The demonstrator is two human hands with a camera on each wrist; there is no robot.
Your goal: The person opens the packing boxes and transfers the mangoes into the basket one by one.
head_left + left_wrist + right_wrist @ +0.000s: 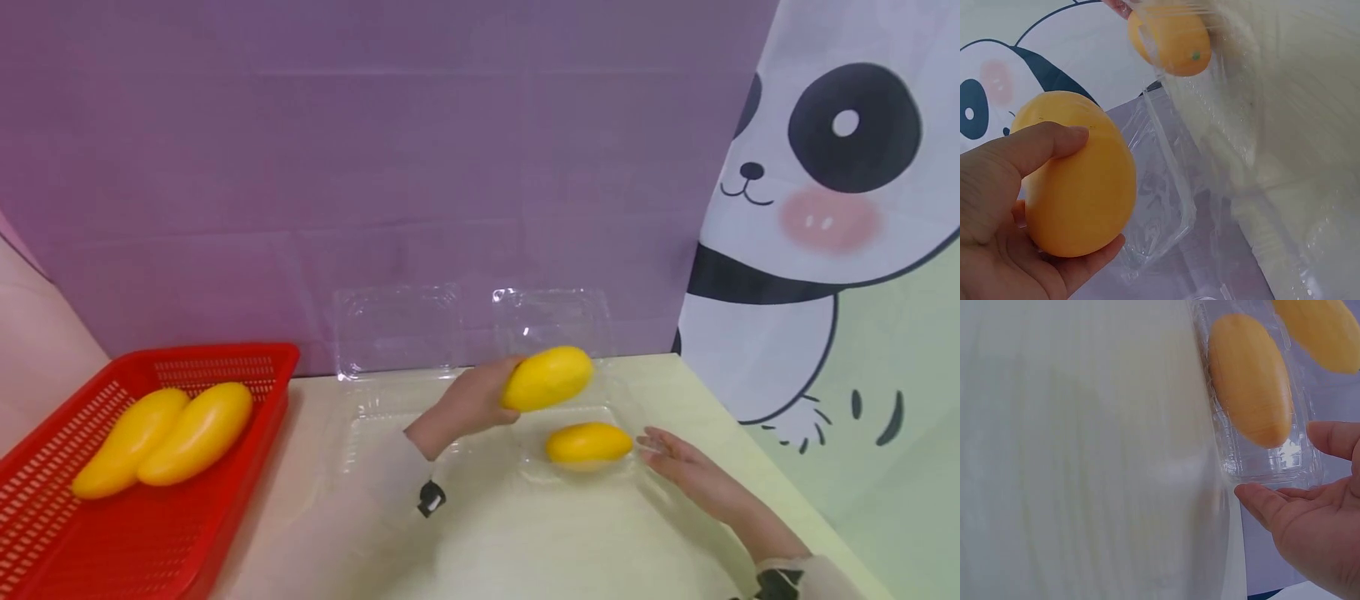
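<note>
My left hand [476, 400] grips a yellow mango [551, 378], its thumb on one side and its fingers beneath, as the left wrist view [1079, 181] shows. The fruit is raised above a clear plastic clamshell box [540, 475] whose lid [555, 321] stands open at the back. Inside that box lies a second mango [590, 442]. At the box's right end is my right hand [697, 475]. Its thumb and fairly straight fingers [1260, 503] spread around the box's corner, the fingertips touching or very near the edge.
Another open clear box [397, 333] stands just left of the first. A red basket [281, 400] at the left holds two mangoes [198, 437]. Behind the pale table [525, 542] hangs a purple backdrop [390, 167], with a panda-printed sheet [825, 333] at right.
</note>
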